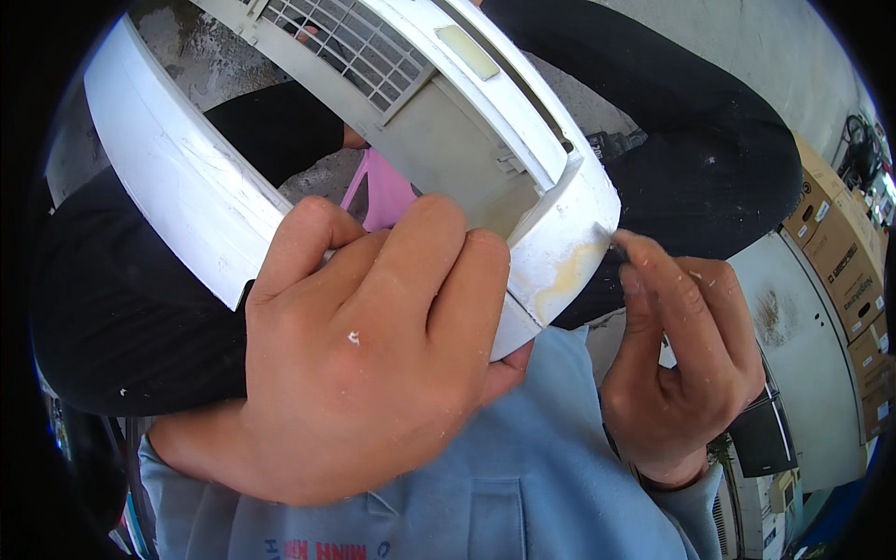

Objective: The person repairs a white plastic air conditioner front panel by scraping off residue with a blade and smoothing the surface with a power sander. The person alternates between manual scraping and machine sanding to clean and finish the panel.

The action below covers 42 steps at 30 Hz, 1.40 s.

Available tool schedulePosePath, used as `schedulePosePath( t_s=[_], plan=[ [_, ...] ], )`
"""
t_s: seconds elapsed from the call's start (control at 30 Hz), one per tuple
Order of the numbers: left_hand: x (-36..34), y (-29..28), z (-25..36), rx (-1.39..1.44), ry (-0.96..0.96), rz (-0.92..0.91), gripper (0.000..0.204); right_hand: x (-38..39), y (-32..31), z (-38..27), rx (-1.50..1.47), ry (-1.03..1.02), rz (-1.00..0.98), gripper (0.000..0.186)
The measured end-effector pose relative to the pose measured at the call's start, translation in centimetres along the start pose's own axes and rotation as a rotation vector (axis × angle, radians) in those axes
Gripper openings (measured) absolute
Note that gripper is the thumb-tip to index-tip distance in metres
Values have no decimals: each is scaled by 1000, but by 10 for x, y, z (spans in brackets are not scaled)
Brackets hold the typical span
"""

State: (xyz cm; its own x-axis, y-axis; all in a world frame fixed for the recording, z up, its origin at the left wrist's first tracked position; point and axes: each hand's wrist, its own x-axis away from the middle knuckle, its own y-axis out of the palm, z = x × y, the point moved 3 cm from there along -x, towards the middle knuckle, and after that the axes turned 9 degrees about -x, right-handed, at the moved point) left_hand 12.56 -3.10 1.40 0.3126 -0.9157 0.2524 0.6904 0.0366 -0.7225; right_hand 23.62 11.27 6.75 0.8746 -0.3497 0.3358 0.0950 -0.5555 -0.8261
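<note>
A white plastic housing [177,154], like the cover of an air conditioner, lies slantwise across my lap. It has a long opening and a mesh grille [359,51] inside. My left hand [364,355] is wrapped round its near end, fingers over the edge and a fingertip below. At the right corner a yellowish patch [565,275] marks the white surface. Beside that corner my right hand [686,350] is closed in a pinch, thumb against forefinger. A small greyish edge shows at its fingertips, too small and blurred to name. White crumbs stick to my left hand.
A pink thing [383,191] shows through the opening, near a bare foot. My legs in black trousers [709,140] flank the housing. On the right are stacked cardboard boxes [840,252] and a pale panel [793,327] with a dark smudge. Grey concrete floor [737,37] lies beyond.
</note>
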Motion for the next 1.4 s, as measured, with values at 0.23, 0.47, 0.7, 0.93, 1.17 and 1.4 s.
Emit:
schedulePosePath(
  t_s=[0.23, 0.47, 0.7, 0.93, 1.17, 1.4],
  plan=[
    [-1, 1, -1, -3, -34, 12, 54, 0, 2, -7, -59, -63, -5, 30],
    [-2, 4, 0, -20, -41, 6, 53, 1, 1, -7, -78, 3, -4, 29],
    [-1, 3, -2, -8, -76, -6, 51, -2, 2, -5, -113, -37, -25, 30],
    [-3, 6, 0, 8, -67, 9, 53, -9, 8, 7, -119, 133, 62, 25],
    [-10, -12, -5, -57, 15, -31, 55, -5, 6, -3, -107, -13, -2, 30],
    [-6, -14, 2, -57, -52, -85, 58, -20, 12, 15, -146, 26, 94, 21]
  ],
)
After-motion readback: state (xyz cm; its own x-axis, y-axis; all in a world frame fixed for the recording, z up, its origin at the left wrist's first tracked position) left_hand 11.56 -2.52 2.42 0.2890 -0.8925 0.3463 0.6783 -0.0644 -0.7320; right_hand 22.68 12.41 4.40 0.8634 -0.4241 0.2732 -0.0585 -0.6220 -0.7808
